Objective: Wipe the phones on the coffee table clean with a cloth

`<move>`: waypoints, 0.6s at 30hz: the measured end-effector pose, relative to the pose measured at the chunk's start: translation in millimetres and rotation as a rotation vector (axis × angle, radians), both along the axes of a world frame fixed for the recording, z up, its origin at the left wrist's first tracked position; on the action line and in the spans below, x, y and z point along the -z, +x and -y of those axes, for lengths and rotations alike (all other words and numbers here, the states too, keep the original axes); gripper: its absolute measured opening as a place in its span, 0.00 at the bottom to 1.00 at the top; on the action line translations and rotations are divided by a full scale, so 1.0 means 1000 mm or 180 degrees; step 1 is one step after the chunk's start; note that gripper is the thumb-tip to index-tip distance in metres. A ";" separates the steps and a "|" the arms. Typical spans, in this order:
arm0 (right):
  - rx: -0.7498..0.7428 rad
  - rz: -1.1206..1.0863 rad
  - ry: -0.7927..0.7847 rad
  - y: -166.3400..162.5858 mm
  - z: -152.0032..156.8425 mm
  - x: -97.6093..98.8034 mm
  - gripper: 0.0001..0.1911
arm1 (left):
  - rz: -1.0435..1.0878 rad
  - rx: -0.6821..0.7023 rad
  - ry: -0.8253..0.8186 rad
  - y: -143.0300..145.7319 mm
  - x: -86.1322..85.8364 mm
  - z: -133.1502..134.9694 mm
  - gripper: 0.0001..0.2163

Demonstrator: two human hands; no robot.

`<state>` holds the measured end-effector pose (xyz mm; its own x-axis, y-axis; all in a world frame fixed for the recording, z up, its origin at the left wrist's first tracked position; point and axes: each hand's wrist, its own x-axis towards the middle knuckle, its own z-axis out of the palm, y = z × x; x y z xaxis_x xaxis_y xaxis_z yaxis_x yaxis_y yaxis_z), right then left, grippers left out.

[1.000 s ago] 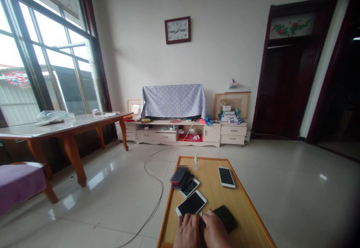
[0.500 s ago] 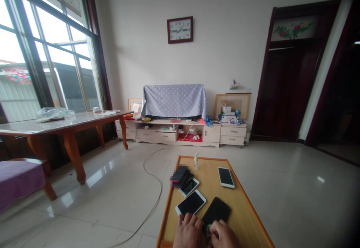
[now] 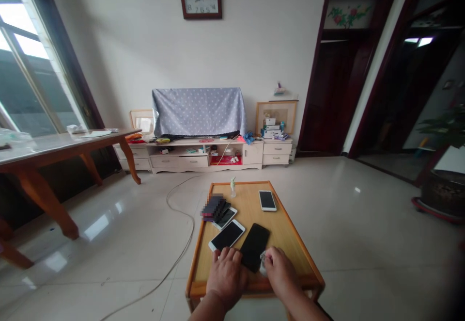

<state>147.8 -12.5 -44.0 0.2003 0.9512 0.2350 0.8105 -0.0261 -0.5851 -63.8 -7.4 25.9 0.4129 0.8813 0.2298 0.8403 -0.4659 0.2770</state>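
Black phone (image 3: pixel 255 246), crosswise a second ago, now lies lengthwise.
Left hand (image 3: pixel 227 277) rests flat beside it, gripping nothing; right hand (image 3: pixel 279 273) pinches cloth (image 3: pixel 262 257) at its edge.

Low table (image 3: pixel 286 236) before me: my left hand (image 3: pixel 225 276) and right hand (image 3: pixel 279 271) flank the near end of the centre phone (image 3: pixel 255 246). A second phone (image 3: pixel 227 235) lies just left of it, a stack of phones (image 3: pixel 214 208) behind that, a third phone (image 3: pixel 267 200) far right, and a bottle (image 3: pixel 233 188) at the far edge.
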 end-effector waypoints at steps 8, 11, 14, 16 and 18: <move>0.0162 -0.0080 0.0132 0.029 0.017 -0.005 0.12 | 0.0049 0.0137 0.0124 0.002 0.001 0.004 0.12; 0.0182 -0.0109 0.0146 0.029 0.018 -0.007 0.12 | 0.0040 0.0299 0.0165 0.004 -0.003 0.007 0.10; 0.0190 -0.0144 0.0150 0.032 0.018 -0.008 0.11 | 0.0004 0.0255 0.0206 0.006 -0.004 0.005 0.10; 0.0175 -0.0171 0.0151 0.035 0.019 -0.008 0.11 | -0.0009 -0.0003 0.0225 0.006 -0.002 0.001 0.12; 0.0160 -0.0198 0.0153 0.037 0.019 -0.008 0.10 | -0.0012 -0.0418 0.0228 0.007 0.003 -0.006 0.15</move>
